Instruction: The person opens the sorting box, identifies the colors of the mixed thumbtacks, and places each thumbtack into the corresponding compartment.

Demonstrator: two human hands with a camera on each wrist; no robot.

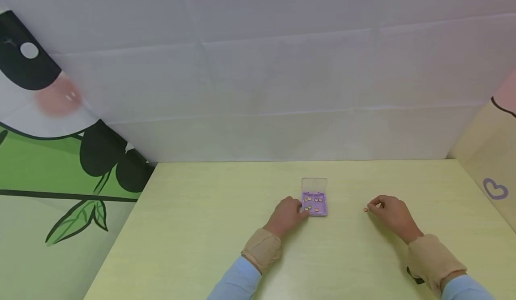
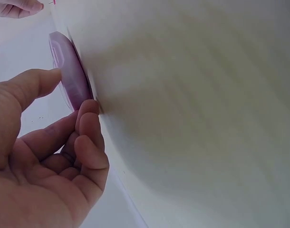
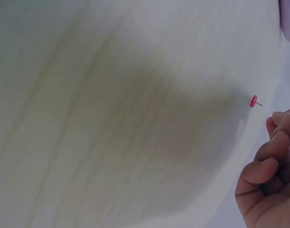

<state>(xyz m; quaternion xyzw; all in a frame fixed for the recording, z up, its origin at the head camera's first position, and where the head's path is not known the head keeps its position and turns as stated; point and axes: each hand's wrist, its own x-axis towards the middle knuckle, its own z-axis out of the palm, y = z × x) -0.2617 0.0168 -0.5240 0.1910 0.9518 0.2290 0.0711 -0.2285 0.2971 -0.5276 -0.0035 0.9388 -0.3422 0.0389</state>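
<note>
In the head view, a small purple box [image 1: 321, 211] lies on the table with its clear lid [image 1: 314, 184] folded back. Several small gold-coloured pieces sit inside it. My left hand [image 1: 285, 216] holds the box at its left side; the left wrist view has the thumb on the box [image 2: 72, 73] wall and a finger at its lower end. Off to the right, a red thumbtack [image 3: 254, 101] rests on its head, its pin sticking up. My right hand [image 1: 390, 213] hovers beside the tack, fingers loosely bent and apart from it, with nothing visible in them.
The pale wood-grain table [image 1: 193, 210] runs back to a white cloth backdrop [image 1: 258, 76]. A printed cloth with a cartoon figure [image 1: 36, 62] hangs at the left, and another with a purple heart [image 1: 495, 189] stands along the right edge.
</note>
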